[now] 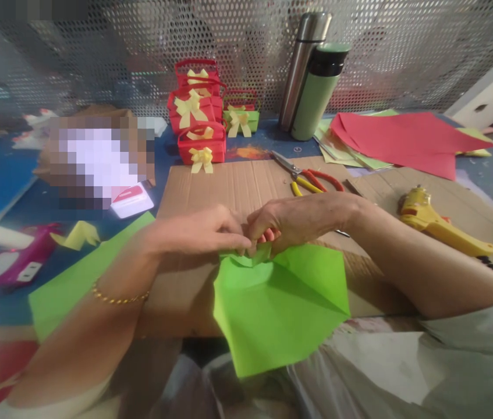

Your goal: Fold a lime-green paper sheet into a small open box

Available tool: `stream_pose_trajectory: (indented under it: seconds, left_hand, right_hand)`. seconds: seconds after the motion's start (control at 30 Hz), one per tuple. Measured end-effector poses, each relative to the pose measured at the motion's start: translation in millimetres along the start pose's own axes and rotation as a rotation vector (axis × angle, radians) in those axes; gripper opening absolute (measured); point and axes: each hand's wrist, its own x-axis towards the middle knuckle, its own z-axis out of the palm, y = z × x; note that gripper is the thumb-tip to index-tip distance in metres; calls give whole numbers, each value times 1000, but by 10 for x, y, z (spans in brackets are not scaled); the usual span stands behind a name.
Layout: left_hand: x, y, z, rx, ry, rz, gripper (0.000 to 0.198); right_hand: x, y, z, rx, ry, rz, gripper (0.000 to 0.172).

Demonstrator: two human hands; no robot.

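A bright green paper sheet (pixel 276 308) hangs over the near edge of a cardboard mat (pixel 211 192), its far edge folded up. My left hand (pixel 205 233) pinches that folded edge from the left, fingers pressed together. From the right, my right hand (pixel 290 224) grips the same fold with curled fingers, its fingertips touching or nearly touching those of my left hand. Part of the fold is hidden beneath the fingers. Another green sheet (pixel 67 285) lies flat under my left forearm.
Scissors (pixel 307 177) and a yellow glue gun (pixel 447 227) lie beyond and right of my hands. Small red boxes with bows (pixel 196 110), two bottles (pixel 318 93) and red paper (pixel 394 137) stand or lie at the back. A purple device (pixel 19 262) is left.
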Motion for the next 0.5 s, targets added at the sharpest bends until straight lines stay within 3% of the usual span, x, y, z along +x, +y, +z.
stream_pose_trajectory:
  seconds: [0.5]
  left_hand:
    - [-13, 75, 57, 165, -15, -28, 42]
  right_hand:
    - [-53, 13, -32, 18, -10, -15, 22]
